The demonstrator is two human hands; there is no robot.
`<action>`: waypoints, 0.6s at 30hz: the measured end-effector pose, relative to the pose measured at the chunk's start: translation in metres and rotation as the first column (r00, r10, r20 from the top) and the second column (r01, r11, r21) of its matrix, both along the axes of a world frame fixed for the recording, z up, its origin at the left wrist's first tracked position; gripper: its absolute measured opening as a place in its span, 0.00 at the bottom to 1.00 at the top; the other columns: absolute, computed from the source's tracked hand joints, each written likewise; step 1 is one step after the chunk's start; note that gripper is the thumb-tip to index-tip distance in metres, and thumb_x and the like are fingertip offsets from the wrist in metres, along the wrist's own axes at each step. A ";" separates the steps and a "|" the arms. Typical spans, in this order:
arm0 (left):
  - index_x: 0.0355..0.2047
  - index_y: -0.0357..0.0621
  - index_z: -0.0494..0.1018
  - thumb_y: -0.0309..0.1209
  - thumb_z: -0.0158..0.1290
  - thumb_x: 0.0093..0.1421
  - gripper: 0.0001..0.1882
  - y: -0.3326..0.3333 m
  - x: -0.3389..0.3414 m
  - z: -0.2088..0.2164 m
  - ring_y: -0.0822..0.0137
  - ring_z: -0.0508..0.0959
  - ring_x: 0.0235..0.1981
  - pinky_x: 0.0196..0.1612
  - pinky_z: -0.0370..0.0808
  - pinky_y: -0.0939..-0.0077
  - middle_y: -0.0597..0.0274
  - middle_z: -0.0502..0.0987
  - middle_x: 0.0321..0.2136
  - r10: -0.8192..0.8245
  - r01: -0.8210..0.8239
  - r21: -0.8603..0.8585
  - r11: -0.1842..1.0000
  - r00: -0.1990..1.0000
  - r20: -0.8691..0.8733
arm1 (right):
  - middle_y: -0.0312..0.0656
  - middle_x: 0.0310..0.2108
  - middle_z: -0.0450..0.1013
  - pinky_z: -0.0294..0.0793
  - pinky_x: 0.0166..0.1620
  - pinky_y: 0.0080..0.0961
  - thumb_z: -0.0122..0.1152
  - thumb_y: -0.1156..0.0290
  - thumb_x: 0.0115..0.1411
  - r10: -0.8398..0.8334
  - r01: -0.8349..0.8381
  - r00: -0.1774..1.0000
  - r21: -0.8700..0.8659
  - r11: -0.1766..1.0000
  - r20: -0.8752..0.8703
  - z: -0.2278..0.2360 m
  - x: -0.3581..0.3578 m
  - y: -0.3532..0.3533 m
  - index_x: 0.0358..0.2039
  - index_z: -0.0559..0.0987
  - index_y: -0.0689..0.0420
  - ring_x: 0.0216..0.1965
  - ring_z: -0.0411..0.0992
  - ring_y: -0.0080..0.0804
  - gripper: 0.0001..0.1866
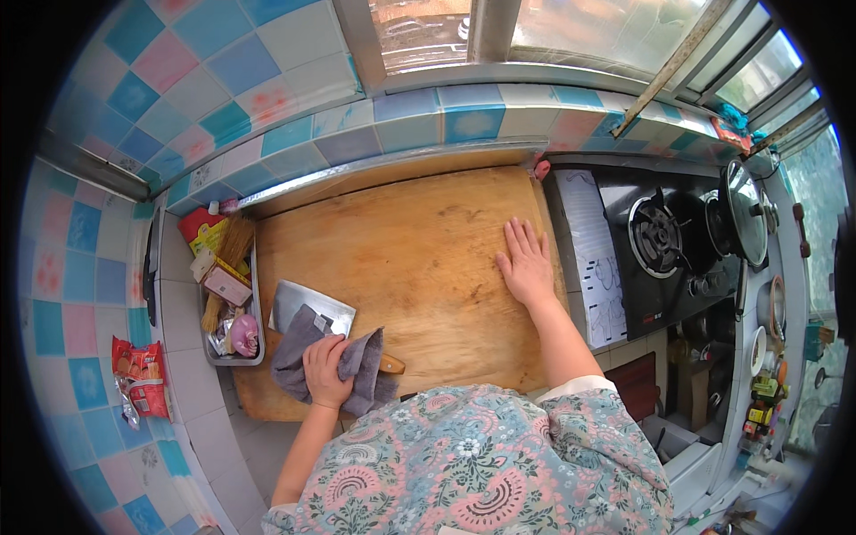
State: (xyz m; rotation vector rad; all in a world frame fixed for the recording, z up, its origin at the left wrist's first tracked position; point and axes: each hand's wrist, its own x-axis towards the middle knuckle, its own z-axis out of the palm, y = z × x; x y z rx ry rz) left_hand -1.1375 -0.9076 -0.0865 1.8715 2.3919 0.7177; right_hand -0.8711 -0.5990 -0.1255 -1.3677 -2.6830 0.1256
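Observation:
My left hand grips a crumpled grey cloth near the front left of a large wooden board. Under the cloth lies a cleaver: part of its broad metal blade shows beyond the cloth, and the end of a wooden handle sticks out on the right. The cloth hides the middle of the cleaver. Toward the board's right edge, my right hand rests flat on the wood, fingers stretched out and holding nothing.
Left of the board stands a metal tray with a brush, a small box and a purple onion. A red snack packet lies farther left. On the right is a black gas stove with a lidded pot. Tiled wall and windows close the back.

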 end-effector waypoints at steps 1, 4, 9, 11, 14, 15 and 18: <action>0.42 0.48 0.71 0.24 0.56 0.31 0.30 -0.001 0.001 -0.001 0.58 0.69 0.49 0.53 0.61 0.62 0.64 0.71 0.44 0.008 -0.008 -0.004 1.000 1.000 -0.001 | 0.39 0.66 0.47 0.37 0.66 0.39 0.40 0.52 0.63 -0.127 0.125 0.992 0.064 0.990 0.017 -0.009 0.014 0.013 0.63 0.54 0.55 0.67 0.42 0.32 0.32; 0.41 0.48 0.71 0.24 0.56 0.31 0.30 0.003 -0.001 0.003 0.58 0.69 0.49 0.53 0.61 0.62 0.64 0.71 0.44 -0.001 0.001 0.001 1.000 1.000 -0.007 | 0.43 0.62 0.56 0.51 0.63 0.37 0.48 0.58 0.61 -0.423 0.385 0.904 0.314 0.868 0.062 -0.010 0.051 0.053 0.59 0.64 0.54 0.62 0.55 0.35 0.27; 0.41 0.48 0.71 0.24 0.56 0.31 0.29 0.004 0.003 0.005 0.58 0.69 0.48 0.52 0.62 0.62 0.64 0.71 0.43 0.007 -0.007 -0.007 1.000 1.000 -0.018 | 0.47 0.36 0.76 0.71 0.42 0.31 0.58 0.64 0.54 -0.489 0.289 0.805 -0.498 0.817 -0.336 -0.004 0.066 0.074 0.38 0.79 0.58 0.37 0.75 0.39 0.14; 0.41 0.49 0.71 0.24 0.56 0.31 0.29 0.003 0.002 0.004 0.58 0.69 0.48 0.52 0.62 0.62 0.64 0.71 0.43 0.007 -0.007 0.007 1.000 1.000 -0.020 | 0.47 0.27 0.77 0.73 0.38 0.30 0.60 0.64 0.52 -0.495 0.251 0.798 -0.557 0.792 -0.345 -0.005 0.066 0.074 0.32 0.81 0.59 0.32 0.76 0.40 0.12; 0.41 0.48 0.71 0.24 0.55 0.32 0.29 0.003 0.003 0.004 0.57 0.69 0.48 0.51 0.62 0.62 0.64 0.71 0.43 0.001 -0.001 0.021 1.000 1.000 -0.023 | 0.47 0.28 0.77 0.73 0.37 0.31 0.60 0.64 0.51 -0.441 0.191 0.851 -0.613 0.766 -0.285 0.004 0.067 0.078 0.31 0.82 0.58 0.32 0.76 0.41 0.12; 0.41 0.47 0.71 0.24 0.54 0.33 0.28 0.004 0.004 0.005 0.56 0.69 0.47 0.51 0.62 0.62 0.63 0.71 0.43 0.001 0.000 0.027 1.000 1.000 -0.018 | 0.48 0.28 0.77 0.73 0.37 0.32 0.60 0.64 0.50 -0.420 0.208 0.871 -0.582 0.786 -0.255 0.013 0.064 0.077 0.31 0.82 0.58 0.32 0.76 0.41 0.12; 0.40 0.45 0.71 0.23 0.52 0.35 0.25 0.004 0.006 0.008 0.54 0.69 0.46 0.52 0.62 0.62 0.60 0.71 0.42 -0.005 0.005 0.046 0.999 1.000 -0.012 | 0.48 0.26 0.77 0.74 0.37 0.32 0.61 0.64 0.47 -0.369 0.238 0.909 -0.489 0.839 -0.191 0.028 0.056 0.074 0.30 0.82 0.58 0.30 0.76 0.41 0.12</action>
